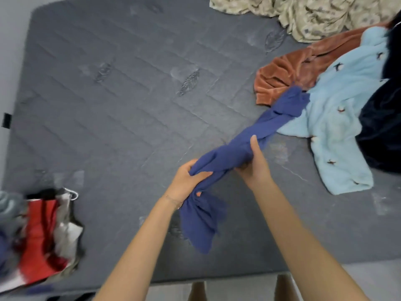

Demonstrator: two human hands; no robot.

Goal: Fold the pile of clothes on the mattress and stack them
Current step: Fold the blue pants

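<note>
A twisted dark-blue garment [260, 131] stretches from the unfolded pile at the right down to my hands over the grey mattress [108, 105]. My left hand [186, 183] grips its bunched lower part, and a loose end hangs below the wrist. My right hand [253, 161] grips the garment a little higher up, thumb along the cloth. The pile holds a light-blue fleece piece [338, 127], a rust velvet piece [288, 70] and a dark navy piece [384, 127]. A stack of folded clothes [41, 237], red and white on top, lies at the mattress's near left corner.
A crumpled beige patterned sheet [314, 14] lies at the far right of the mattress. The mattress's near edge runs just in front of my feet [197, 292], with pale floor below. A wall borders the mattress on the left.
</note>
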